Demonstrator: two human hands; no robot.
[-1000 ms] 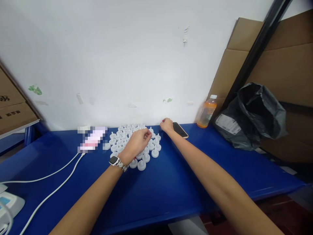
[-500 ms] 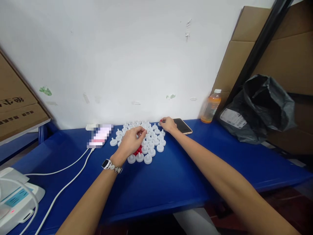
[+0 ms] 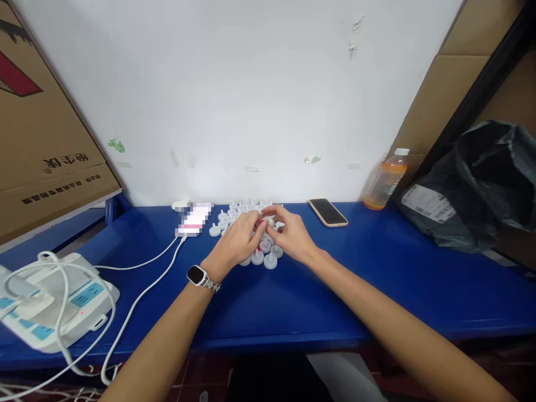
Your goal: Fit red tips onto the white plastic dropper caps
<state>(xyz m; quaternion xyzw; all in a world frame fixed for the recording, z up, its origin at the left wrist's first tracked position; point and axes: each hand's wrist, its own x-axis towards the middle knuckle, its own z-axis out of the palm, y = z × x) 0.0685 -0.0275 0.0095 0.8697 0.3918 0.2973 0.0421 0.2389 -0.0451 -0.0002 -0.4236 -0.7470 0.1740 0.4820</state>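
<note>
In the head view my two hands meet above a cluster of white plastic caps with thin spouts [image 3: 270, 261]. My right hand [image 3: 293, 233] is closed, its thumb and fingers around one white spout cap [image 3: 270, 221]. The fingers of my left hand [image 3: 238, 239] are pinched against that cap, at a small red piece [image 3: 263, 221]. Both hands hide much of the cluster. A little more red shows among the caps just below my fingers.
A phone [image 3: 328, 213] lies right of the caps, with an orange drink bottle [image 3: 386, 180] and a dark plastic bag [image 3: 469, 190] farther right. At left are a blurred-out lit device [image 3: 195, 219], white cables [image 3: 138, 301] and a power strip [image 3: 84, 296]. A wall [image 3: 259, 100] rises behind.
My right hand has come from beside the phone to my left hand, and a white cap now shows in its fingers. The left hand has turned toward it. The view has shifted left.
</note>
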